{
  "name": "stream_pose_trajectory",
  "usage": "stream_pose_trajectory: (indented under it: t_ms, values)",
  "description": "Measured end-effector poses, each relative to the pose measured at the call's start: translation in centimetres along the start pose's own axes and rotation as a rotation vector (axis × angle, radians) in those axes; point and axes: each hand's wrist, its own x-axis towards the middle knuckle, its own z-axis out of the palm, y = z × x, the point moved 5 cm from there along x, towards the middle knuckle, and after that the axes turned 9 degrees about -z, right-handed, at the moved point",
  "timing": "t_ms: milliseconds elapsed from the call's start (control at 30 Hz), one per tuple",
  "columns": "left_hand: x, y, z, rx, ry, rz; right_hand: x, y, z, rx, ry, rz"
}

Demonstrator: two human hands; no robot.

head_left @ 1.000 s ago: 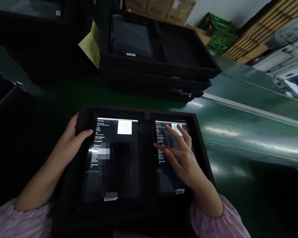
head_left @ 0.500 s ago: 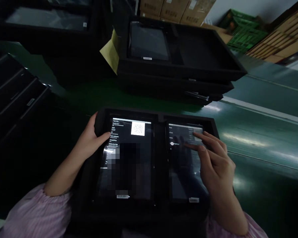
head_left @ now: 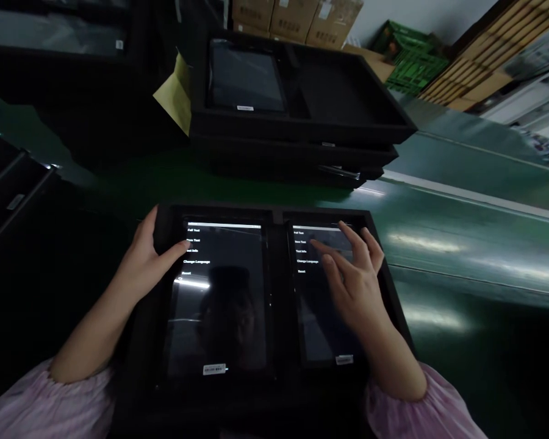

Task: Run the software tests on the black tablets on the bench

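Note:
Two tablets lie side by side in a black foam tray in front of me. The left tablet shows a short white text menu on a dark screen. The right tablet shows the same kind of menu. My left hand rests on the tray's left rim, its thumb touching the left tablet's screen edge. My right hand hovers over the right tablet with fingers spread, fingertips at or just above the upper screen. Both hands hold nothing.
A stack of black foam trays stands behind, the top one holding a dark tablet in its left slot. A yellow paper sticks out at its left. More dark trays sit left. A green conveyor belt runs to the right.
The left tablet's info page with the QR code has given way to a menu list. My right hand moved from the screen's top right toward its middle; the right screen also shows a menu.

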Motion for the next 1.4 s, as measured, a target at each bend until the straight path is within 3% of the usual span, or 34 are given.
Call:
stream_pose_trajectory:
  t_ms: [367, 833, 1267, 1400]
  values:
    - [0.7, 1.1, 0.2, -0.025, 0.016, -0.068, 0.3, -0.5, -2.0, 0.049, 0.160, 0.032]
    - [-0.6, 0.3, 0.1, -0.214, -0.016, -0.280, 0.3, -0.6, -1.7, 0.099, 0.089, -0.048]
    - [0.5, 0.6, 0.1, -0.066, 0.024, -0.169, 0.2, -0.9, -1.9, 0.094, 0.119, -0.055]
    - [0.5, 0.3, 0.4, -0.134, 0.011, -0.214, 0.3, -0.7, -1.7, 0.085, 0.109, -0.039]
